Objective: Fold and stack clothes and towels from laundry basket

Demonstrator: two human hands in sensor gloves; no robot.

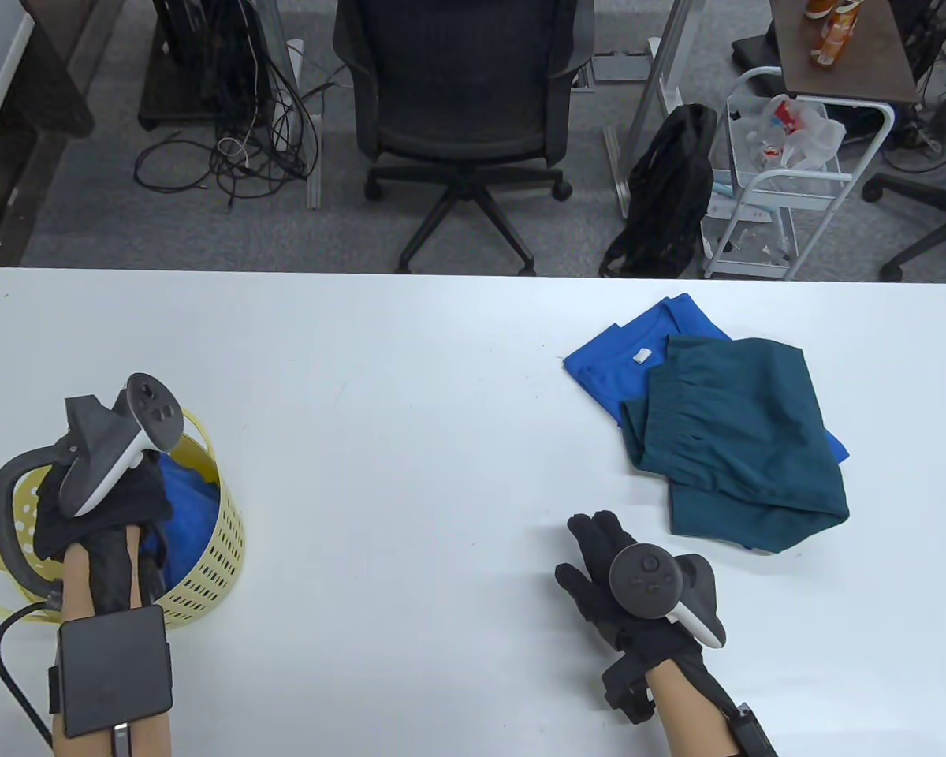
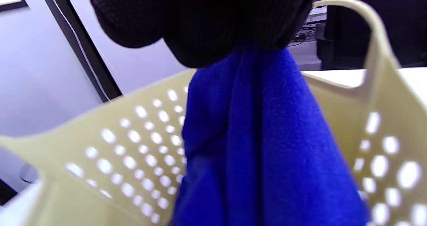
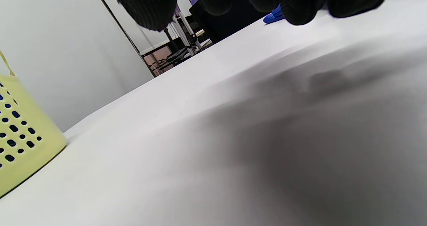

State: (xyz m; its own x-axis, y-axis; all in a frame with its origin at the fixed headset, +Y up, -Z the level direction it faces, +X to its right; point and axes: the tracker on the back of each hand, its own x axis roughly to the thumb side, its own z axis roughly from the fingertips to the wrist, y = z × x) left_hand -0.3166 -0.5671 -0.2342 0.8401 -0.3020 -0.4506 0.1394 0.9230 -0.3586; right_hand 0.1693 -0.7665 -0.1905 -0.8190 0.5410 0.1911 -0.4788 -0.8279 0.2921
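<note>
Near the table's left front corner, the left hand (image 1: 98, 505) is down in the yellow laundry basket (image 1: 213, 552), fingers bunched around a blue towel (image 2: 253, 146). The right hand (image 1: 611, 564) hovers slack and empty over the front edge, near the folded teal and blue garments (image 1: 737, 430) toward the right edge. The basket looks light (thin perforated plastic), so I'd worry a snagged towel tips or drags it.

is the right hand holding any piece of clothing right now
No. The right hand hovers open over bare table, apart from the folded teal garment.
</note>
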